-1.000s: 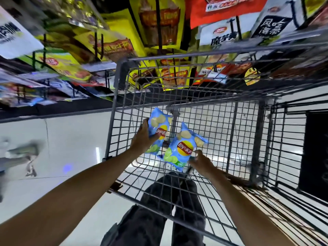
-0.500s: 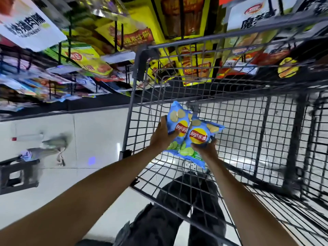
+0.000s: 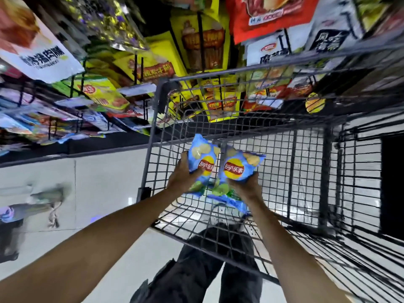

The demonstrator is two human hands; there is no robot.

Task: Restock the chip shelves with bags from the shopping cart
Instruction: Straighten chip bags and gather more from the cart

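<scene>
Two blue chip bags point(image 3: 202, 164) point(image 3: 237, 168), one cart point(image 3: 306, 171) (shelf bags seemingly too blurred to count).

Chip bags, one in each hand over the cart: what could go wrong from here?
1. Both the left hand and the right hand grip their blue chip bags by the lower part, so a bag could flop or slip.
2. The bags sit inside the shopping cart; lifting out, they could snag the wire rim.
</scene>
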